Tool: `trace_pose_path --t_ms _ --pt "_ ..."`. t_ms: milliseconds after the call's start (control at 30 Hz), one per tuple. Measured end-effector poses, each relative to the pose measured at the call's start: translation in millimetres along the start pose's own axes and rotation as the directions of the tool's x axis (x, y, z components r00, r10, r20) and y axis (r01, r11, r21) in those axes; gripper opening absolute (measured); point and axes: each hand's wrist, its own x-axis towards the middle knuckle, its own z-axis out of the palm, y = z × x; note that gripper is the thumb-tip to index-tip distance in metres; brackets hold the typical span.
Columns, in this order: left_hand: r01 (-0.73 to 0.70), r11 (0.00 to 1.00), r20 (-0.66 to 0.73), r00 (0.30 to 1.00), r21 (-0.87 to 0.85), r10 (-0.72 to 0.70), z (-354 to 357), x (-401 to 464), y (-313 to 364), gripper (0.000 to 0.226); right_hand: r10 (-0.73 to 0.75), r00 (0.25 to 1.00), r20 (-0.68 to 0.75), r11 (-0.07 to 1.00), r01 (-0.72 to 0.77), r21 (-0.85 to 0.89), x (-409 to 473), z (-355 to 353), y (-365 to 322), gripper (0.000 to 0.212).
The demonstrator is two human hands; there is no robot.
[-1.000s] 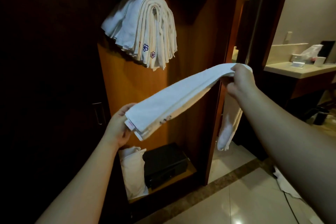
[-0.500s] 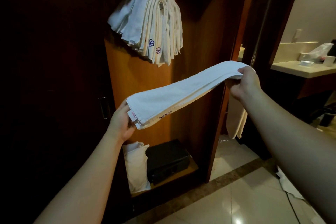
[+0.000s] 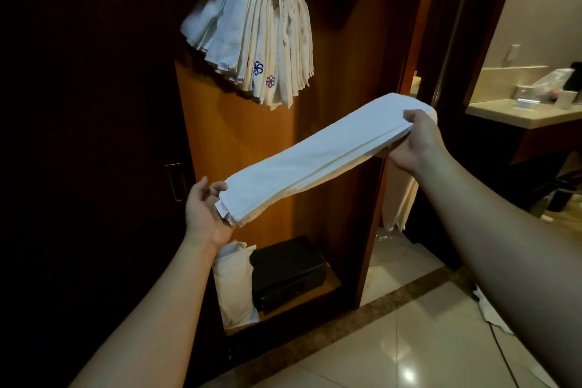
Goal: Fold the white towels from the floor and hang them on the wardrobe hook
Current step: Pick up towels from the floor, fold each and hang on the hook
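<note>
I see the folded towel (image 3: pixel 318 156) stretched as a long strip in the air in front of the open wardrobe (image 3: pixel 343 79), below and a little right of the stack of hung towels (image 3: pixel 252 38). Its long axis runs from lower left to upper right: the end with the small label sits low at the left hand (image 3: pixel 204 211), the far end sits higher at the right hand (image 3: pixel 412 142), toward the doorway. Left hand has the near end resting in its palm with fingers only loosely curled, which I judge a weak hold. Right hand pinches the far end, thumb on top and fingers underneath; beyond it more of the cloth seems to hang down, though I can't confirm it's the same towel. Risks from here: the layers at the label end are already slightly stepped, so any slack or a slip at the left palm could let the fold fan open. The hook itself is hidden under the stack and looks crowded, so draping another strip over it could slide off or drag neighbours down. The strip sags mid-span, so unequal tension may skew the fold.
</note>
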Motion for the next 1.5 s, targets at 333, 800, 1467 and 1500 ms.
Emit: trace_pose_path --t_ms 333,800,1467,1500 --pt "0.287 0.903 -0.127 0.958 0.321 -0.259 0.1 30.8 -68.6 0.038 0.0 0.984 0.176 0.994 -0.019 0.106 -1.6 44.2 -10.5 0.043" --pt "-0.277 0.783 0.137 0.96 0.557 0.243 112.5 7.7 -65.7 0.037 -0.198 0.963 0.185 0.801 0.268 -0.536 3.6 114.1 1.3 0.019" --pt "-0.299 0.882 0.133 0.954 0.365 0.269 199.2 85.4 43.8 0.049 -0.391 0.913 0.116 0.597 0.347 -0.723 56.1 134.0 -28.9 0.046" --pt "-0.301 0.886 0.102 0.954 0.353 0.283 201.5 89.3 51.1 0.044 -0.391 0.912 0.122 0.588 0.35 -0.729 60.3 134.8 -28.0 0.048"
